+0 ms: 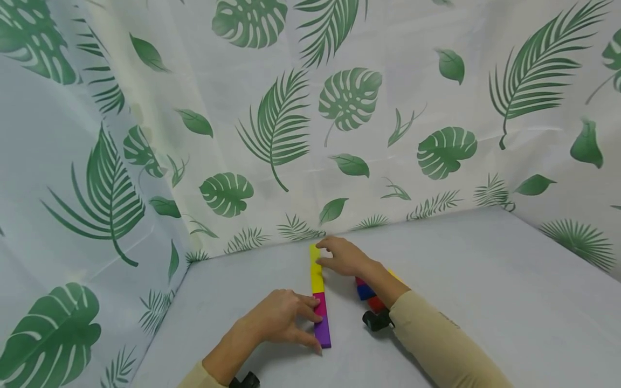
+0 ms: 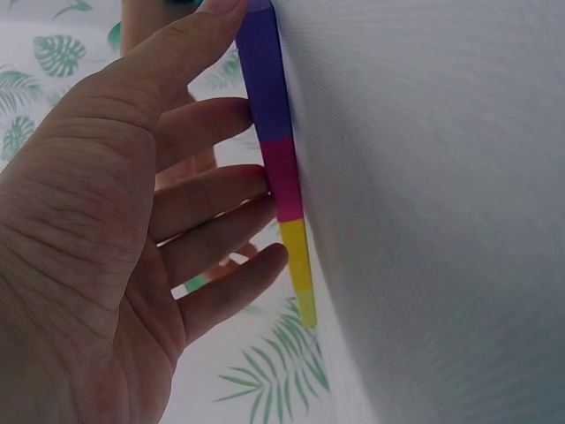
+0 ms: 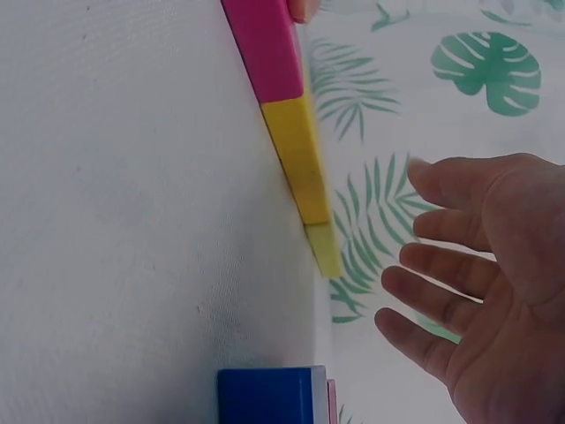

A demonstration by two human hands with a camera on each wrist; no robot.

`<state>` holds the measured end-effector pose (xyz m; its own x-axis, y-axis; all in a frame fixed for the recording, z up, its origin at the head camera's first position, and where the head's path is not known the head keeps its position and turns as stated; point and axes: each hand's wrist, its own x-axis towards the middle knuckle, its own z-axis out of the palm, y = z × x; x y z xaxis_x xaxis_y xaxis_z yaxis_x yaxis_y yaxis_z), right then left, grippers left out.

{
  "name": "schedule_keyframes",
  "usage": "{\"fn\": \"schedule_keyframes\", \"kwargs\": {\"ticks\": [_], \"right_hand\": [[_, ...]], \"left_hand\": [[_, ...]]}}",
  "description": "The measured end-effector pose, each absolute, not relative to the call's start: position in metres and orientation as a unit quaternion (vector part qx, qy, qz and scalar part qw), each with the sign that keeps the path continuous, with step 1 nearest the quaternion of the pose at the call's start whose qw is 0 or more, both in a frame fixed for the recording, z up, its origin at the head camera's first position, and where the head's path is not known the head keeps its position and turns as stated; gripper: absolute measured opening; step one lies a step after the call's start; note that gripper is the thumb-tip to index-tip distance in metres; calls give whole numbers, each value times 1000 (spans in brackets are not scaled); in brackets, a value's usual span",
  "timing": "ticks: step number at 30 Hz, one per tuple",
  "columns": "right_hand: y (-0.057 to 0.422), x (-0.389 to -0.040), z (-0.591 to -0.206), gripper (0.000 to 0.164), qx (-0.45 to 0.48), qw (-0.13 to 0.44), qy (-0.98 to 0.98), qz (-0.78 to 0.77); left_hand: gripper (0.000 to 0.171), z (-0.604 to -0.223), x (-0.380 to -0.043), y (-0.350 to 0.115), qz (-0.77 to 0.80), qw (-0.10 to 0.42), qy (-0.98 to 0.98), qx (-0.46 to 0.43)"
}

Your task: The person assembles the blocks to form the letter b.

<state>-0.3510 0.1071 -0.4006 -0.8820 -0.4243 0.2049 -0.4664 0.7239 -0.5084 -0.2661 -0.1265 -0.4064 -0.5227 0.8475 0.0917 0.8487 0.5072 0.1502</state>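
Yellow-to-purple block row [image 1: 319,296] lies flat on the table [image 1: 485,280] while my left hand [image 1: 276,319] steadies its purple end with straight fingertips and my right hand [image 1: 345,257], fingers spread, hovers by the yellow end.

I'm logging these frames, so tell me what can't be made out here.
- Head view: the loose blocks are mostly hidden behind the right hand and forearm; their number is unclear.
- Right wrist view: the blue block is cut off by the bottom edge.
- Left wrist view: the left hand covers the block row at its purple end.
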Motion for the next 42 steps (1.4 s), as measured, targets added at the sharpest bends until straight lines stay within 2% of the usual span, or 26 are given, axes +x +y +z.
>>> {"fn": "schedule_keyframes", "kwargs": {"ticks": [24,42], "right_hand": [[137,-331,-387,45,264,28,-924,275],[170,-322,-381,46,270,-16,-922,278]], "left_hand": [[59,-406,-266,-126,-70,-4,-879,-472],[59,-406,-265,-125,-73,-7,-883,-464]]}}
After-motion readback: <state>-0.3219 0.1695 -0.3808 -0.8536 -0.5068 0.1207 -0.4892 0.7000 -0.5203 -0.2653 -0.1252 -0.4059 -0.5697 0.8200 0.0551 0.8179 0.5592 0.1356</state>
